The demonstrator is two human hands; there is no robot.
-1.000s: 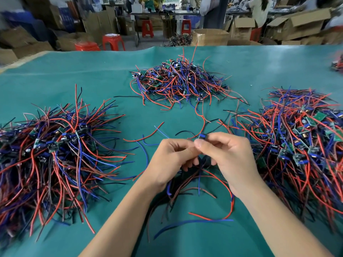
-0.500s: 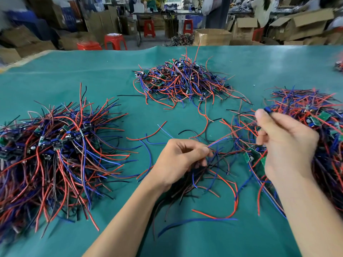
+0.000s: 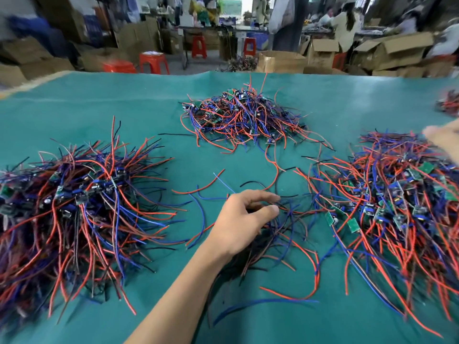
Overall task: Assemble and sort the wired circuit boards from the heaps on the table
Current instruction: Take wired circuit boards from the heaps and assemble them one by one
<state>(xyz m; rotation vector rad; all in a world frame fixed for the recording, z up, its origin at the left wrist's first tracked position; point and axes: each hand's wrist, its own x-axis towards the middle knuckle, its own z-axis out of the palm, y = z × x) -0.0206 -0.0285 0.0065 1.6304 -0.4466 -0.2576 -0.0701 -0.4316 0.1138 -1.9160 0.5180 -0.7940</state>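
Three heaps of small green circuit boards with red, blue and black wires lie on the green table: a left heap, a back heap and a right heap. Between them sits a small cluster of loose wires. My left hand rests over this cluster, fingers curled, thumb and forefinger pinching some dark wires. My right hand is blurred at the right edge, above the far side of the right heap; only part of it shows, and what it holds is hidden.
A fourth small heap peeks in at the far right edge. The green table cover ends at the back, where red stools and cardboard boxes stand. People work at tables further behind.
My right hand left my left hand, swung right over the right heap and now sits at the frame's right edge. My left hand stayed on the loose wires.
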